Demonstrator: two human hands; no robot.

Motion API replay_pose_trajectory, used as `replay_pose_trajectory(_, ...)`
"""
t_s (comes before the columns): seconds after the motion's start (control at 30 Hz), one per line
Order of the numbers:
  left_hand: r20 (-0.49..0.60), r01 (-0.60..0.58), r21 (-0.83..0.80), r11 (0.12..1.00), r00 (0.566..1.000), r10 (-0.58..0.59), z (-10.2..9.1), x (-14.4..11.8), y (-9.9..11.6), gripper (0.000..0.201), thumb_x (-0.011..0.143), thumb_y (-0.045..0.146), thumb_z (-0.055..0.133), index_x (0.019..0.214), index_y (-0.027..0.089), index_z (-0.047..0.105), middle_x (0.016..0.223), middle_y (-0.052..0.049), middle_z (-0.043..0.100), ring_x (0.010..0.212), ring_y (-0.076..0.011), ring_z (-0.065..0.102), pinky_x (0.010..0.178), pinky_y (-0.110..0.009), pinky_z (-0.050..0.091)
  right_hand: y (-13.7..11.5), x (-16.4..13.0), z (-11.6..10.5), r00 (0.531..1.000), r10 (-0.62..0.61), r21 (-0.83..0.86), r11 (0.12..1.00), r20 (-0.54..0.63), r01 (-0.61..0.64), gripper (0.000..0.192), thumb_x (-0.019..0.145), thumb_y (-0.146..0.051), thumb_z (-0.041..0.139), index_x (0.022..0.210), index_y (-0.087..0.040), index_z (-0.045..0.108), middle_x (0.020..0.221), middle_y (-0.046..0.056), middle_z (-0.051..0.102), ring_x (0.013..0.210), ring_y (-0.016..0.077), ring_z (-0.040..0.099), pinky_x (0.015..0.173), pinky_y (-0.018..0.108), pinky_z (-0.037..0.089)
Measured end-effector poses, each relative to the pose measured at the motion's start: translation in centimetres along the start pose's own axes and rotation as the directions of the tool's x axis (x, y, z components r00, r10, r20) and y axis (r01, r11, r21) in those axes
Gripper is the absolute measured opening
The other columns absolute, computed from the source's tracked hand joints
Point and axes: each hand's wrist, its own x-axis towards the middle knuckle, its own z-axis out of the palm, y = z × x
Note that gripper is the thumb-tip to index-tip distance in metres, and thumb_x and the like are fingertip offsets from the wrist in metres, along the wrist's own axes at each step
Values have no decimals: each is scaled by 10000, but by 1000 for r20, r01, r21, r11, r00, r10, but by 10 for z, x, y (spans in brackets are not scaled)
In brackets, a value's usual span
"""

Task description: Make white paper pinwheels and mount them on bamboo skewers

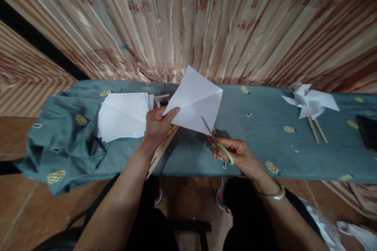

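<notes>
The left hand (pixel 157 123) pinches a creased white paper square (pixel 194 102) above the table's centre while the right hand (pixel 238 155), at four o'clock of it, grips green-handled scissors (pixel 216 141) cutting along a fold, which likely calls for stopping short of the centre.

The left hand (pixel 157 125) was raised near the centre, at about eleven o'clock from the right hand; its thumb pointed toward two o'clock and lay pressed flat, the fingers curled beneath in a pinch; its bare forearm ran down toward seven o'clock. The right hand (pixel 240 155) sat lower, palm turned inward, fingers bent closed through a handle; its wrist, ringed by a bangle, led off toward five o'clock.
</notes>
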Motion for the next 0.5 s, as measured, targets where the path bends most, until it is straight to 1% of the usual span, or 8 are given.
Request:
replay_pose_trajectory(0.13,8,-17,-2,1000,1000,17,0,0,-4,273,682,407,742,774,151,765,642,-9,695,568,-138,588,496,-230,462,1,1,0,1000,-9,11,1000,-10,9,450,623,-451,830,993,-205,760,694,7,662,590,99,544,554,236,475)
replay_pose_trajectory(0.33,-5,-24,23,999,1000,24,0,0,-1,264,679,401,739,732,143,758,597,-3,667,548,-134,569,465,-220,436,3,1,1,1000,-22,10,1000,-6,23,433,648,-452,817,998,-204,757,659,-4,633,559,85,511,526,228,454)
replay_pose_trajectory(0.5,1,-24,19,1000,1000,24,0,0,-1,260,682,396,737,726,140,755,605,-1,672,548,-127,565,485,-222,442,5,2,1,1000,-26,9,1000,-11,26,436,641,-444,824,993,-195,757,644,-8,623,546,81,500,514,224,447)
